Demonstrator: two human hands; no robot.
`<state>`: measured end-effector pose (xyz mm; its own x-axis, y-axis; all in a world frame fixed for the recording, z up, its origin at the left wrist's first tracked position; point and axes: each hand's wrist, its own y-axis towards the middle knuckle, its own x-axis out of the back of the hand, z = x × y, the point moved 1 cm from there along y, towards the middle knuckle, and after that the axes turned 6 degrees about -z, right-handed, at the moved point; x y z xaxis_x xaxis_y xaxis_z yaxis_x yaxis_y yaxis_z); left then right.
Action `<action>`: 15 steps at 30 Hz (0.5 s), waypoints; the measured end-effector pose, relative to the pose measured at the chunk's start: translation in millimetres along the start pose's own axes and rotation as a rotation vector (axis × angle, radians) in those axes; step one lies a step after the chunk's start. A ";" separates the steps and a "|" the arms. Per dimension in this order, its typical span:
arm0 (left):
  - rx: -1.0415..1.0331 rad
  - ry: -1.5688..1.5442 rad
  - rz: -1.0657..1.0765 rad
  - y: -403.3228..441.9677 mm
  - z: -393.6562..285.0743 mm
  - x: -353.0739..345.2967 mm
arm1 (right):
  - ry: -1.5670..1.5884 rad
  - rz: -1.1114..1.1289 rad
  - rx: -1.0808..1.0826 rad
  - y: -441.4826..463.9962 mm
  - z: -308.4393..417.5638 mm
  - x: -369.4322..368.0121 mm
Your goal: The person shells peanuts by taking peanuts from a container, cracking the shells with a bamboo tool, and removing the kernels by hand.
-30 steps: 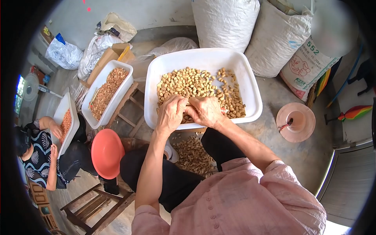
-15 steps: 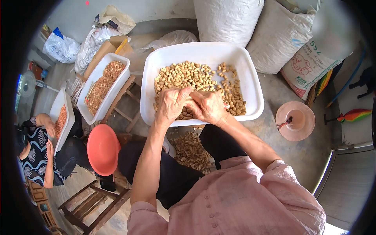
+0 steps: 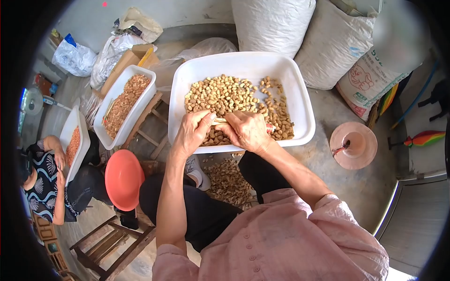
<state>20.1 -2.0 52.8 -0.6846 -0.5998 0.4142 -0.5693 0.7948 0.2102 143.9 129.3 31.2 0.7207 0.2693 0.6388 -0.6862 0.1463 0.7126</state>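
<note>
A white plastic tub holds many unshelled peanuts, and both hands are over its near side. In my right hand is a pale stick-like tool, its tip pointing toward the left hand. A small red end shows past the right side of that hand. My left hand is closed, thumb against fingers, right by the tool's tip; what it pinches is hidden. Below the tub, a heap of empty peanut shells lies on the floor between the knees.
Left are a red basin, a long tub of reddish kernels and a wooden stool. A co-worker sits by another white tub. Full white sacks stand behind; a pink bucket is at right.
My hands have moved slightly apart, the left one shifting left, so the pale tool between them now shows. A shoe has come into view beside the shell heap.
</note>
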 end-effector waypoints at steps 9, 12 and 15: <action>0.193 -0.233 0.087 1.1 13.5 1.3 | -0.074 -0.040 0.144 -2.0 2.9 -0.3; 0.236 -0.321 0.066 0.1 19.3 -0.1 | -0.098 -0.025 0.172 -3.0 2.7 -1.4; 0.308 -0.438 0.046 -1.2 23.4 -2.2 | -0.121 -0.023 0.163 -2.4 3.9 -1.5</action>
<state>11.6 -3.8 30.9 -0.8007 -0.5991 -0.0052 -0.5959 0.7973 -0.0960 144.9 124.8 29.7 0.7493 0.1503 0.6449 -0.6515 -0.0072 0.7586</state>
